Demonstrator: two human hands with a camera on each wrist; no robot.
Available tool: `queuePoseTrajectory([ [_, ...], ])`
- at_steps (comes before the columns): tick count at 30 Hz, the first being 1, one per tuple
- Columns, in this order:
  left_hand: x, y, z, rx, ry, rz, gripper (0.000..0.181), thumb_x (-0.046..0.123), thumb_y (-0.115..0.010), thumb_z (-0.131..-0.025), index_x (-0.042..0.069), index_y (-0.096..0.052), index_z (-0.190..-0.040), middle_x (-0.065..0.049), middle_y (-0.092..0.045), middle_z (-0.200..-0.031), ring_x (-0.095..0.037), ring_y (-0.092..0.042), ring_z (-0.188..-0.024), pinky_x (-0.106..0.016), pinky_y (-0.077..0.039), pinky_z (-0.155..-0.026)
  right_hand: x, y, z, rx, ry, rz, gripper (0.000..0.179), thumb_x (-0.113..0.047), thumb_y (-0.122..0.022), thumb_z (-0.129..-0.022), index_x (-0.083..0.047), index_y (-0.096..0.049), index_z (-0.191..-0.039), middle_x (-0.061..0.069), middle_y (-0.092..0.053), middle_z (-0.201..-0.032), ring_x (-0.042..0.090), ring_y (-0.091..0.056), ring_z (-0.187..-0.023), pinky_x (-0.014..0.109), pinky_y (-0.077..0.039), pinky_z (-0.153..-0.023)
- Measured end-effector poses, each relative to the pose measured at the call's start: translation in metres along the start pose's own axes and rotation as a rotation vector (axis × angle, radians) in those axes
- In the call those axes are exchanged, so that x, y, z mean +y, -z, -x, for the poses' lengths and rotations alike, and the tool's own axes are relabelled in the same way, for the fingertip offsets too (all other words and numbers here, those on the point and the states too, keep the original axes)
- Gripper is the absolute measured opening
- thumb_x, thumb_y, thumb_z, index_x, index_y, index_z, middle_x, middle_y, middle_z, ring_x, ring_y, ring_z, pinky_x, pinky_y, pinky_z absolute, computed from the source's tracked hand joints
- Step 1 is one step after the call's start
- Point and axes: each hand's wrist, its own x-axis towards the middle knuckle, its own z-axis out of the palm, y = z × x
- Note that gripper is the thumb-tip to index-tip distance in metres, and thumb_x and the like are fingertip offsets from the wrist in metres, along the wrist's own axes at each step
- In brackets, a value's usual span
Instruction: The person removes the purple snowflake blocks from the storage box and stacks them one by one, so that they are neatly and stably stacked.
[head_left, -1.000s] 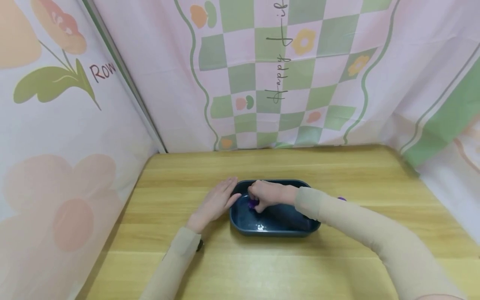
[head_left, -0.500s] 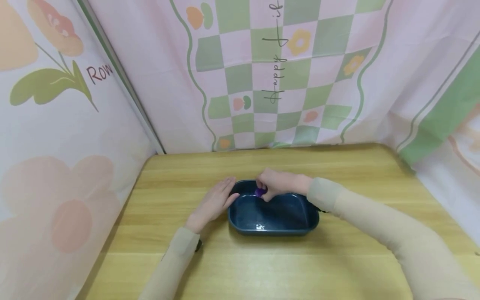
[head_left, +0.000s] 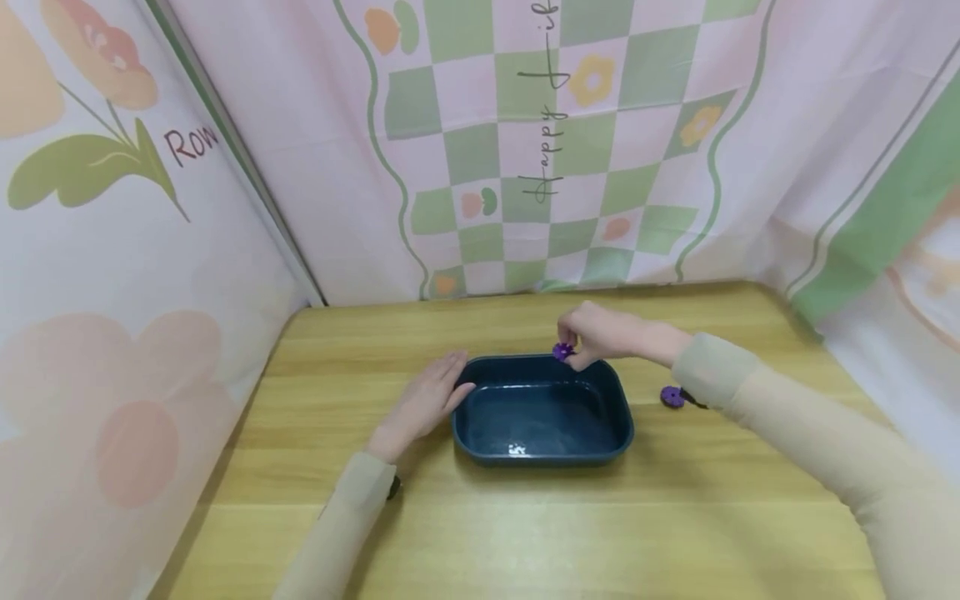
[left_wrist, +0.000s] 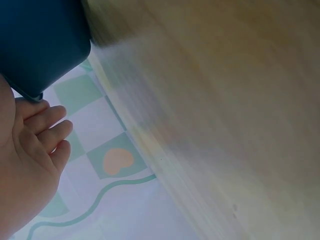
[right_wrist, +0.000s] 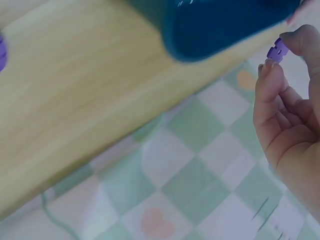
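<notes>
A dark blue rectangular dish (head_left: 543,457) with rounded corners stands on the table, its inside bare. My left hand (head_left: 420,407) rests at its left end, fingers extended along the outside and the thumb by the rim. In the left wrist view, that hand's fingers (left_wrist: 46,119) lie beside the rim. Over the dish's far right rim, my right hand (head_left: 606,333) pinches a small purple notched disc (head_left: 562,352) between thumb and fingertips. The right wrist view shows this disc (right_wrist: 277,50) edge-on. Another purple notched disc (head_left: 672,397) lies on the table right of the dish, near the right wrist.
The wood-grain table (head_left: 525,542) reaches back to a checkered curtain (head_left: 570,150). A flowered white curtain (head_left: 90,275) borders its left side, and more pale cloth (head_left: 885,358) hangs at the right.
My right hand has lifted the purple disc out of the dish and moved it back and right to above the far rim. The left hand stays at the dish's left end.
</notes>
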Motion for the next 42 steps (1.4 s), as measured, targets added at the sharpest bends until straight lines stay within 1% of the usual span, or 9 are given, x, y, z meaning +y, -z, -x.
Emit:
queuePoseTrajectory([
  [6,0.002,-0.003,-0.003,-0.017,0.003,-0.017,0.059,0.039,-0.040,-0.107,-0.001,-0.037,-0.151,-0.018,-0.042,-0.155,-0.033,-0.040,-0.145,-0.048,-0.036,-0.121,0.016,0.013,0.031,-0.006,-0.107,-0.026,0.016,-0.008,-0.077,-0.069,-0.005,-0.065,-0.078,0.004,-0.066,-0.073,0.007,-0.054,-0.064,0.022,-0.049,-0.057],
  [12,0.005,-0.003,-0.004,-0.022,-0.004,-0.009,0.059,0.039,-0.040,-0.107,-0.001,-0.037,-0.150,-0.019,-0.042,-0.155,-0.034,-0.041,-0.145,-0.048,-0.036,-0.121,0.031,0.011,0.057,0.028,-0.142,-0.031,0.016,-0.006,-0.077,-0.067,-0.006,-0.065,-0.077,0.003,-0.066,-0.072,0.008,-0.056,-0.064,0.020,-0.048,-0.056],
  [17,0.007,-0.001,-0.004,-0.013,-0.002,0.004,0.059,0.038,-0.042,-0.107,-0.002,-0.039,-0.149,-0.020,-0.043,-0.154,-0.033,-0.041,-0.145,-0.048,-0.036,-0.121,0.041,0.007,0.072,0.030,-0.161,-0.039,0.016,-0.008,-0.078,-0.068,-0.007,-0.065,-0.076,0.001,-0.066,-0.072,0.009,-0.058,-0.065,0.019,-0.048,-0.057],
  [23,0.009,-0.003,-0.005,-0.030,0.003,0.006,0.059,0.039,-0.039,-0.107,-0.002,-0.037,-0.150,-0.020,-0.042,-0.155,-0.034,-0.040,-0.146,-0.048,-0.035,-0.122,0.050,0.004,0.091,0.039,-0.182,-0.043,0.015,-0.008,-0.078,-0.066,-0.007,-0.064,-0.074,0.001,-0.064,-0.069,0.009,-0.056,-0.064,0.019,-0.048,-0.056],
  [26,0.009,-0.004,-0.007,-0.036,0.011,0.011,0.059,0.039,-0.039,-0.107,-0.001,-0.037,-0.151,-0.019,-0.040,-0.156,-0.033,-0.038,-0.147,-0.048,-0.034,-0.122,0.053,0.002,0.101,0.025,-0.215,-0.038,0.015,-0.008,-0.078,-0.066,-0.006,-0.065,-0.074,0.000,-0.064,-0.069,0.010,-0.057,-0.064,0.019,-0.049,-0.056],
  [32,0.008,-0.002,-0.005,-0.025,0.015,0.021,0.059,0.038,-0.041,-0.107,-0.002,-0.037,-0.150,-0.020,-0.041,-0.155,-0.036,-0.040,-0.145,-0.049,-0.035,-0.122,0.056,-0.008,0.118,-0.027,-0.266,-0.050,0.020,-0.011,-0.082,-0.067,-0.004,-0.066,-0.078,0.001,-0.066,-0.073,0.011,-0.059,-0.066,0.019,-0.050,-0.057],
  [36,0.006,0.001,-0.001,-0.020,0.033,0.025,0.059,0.037,-0.042,-0.106,-0.002,-0.038,-0.150,-0.020,-0.042,-0.155,-0.036,-0.040,-0.145,-0.049,-0.035,-0.121,0.062,-0.018,0.126,-0.028,-0.268,-0.072,0.022,-0.012,-0.082,-0.068,-0.003,-0.065,-0.078,0.002,-0.066,-0.072,0.007,-0.057,-0.064,0.018,-0.050,-0.056],
  [39,0.005,0.001,-0.001,-0.012,0.032,0.012,0.058,0.037,-0.042,-0.106,-0.002,-0.038,-0.150,-0.020,-0.042,-0.155,-0.035,-0.041,-0.144,-0.048,-0.035,-0.122,0.065,-0.025,0.132,-0.032,-0.279,-0.085,0.022,-0.013,-0.083,-0.070,-0.004,-0.065,-0.078,0.002,-0.066,-0.072,0.004,-0.055,-0.062,0.017,-0.050,-0.056],
  [42,0.005,0.000,-0.002,-0.003,0.023,0.005,0.058,0.037,-0.043,-0.106,-0.002,-0.039,-0.150,-0.020,-0.043,-0.154,-0.036,-0.042,-0.144,-0.047,-0.034,-0.122,0.066,-0.030,0.138,-0.024,-0.284,-0.085,0.021,-0.013,-0.082,-0.071,-0.003,-0.065,-0.078,0.002,-0.066,-0.072,0.004,-0.055,-0.063,0.017,-0.050,-0.056],
])
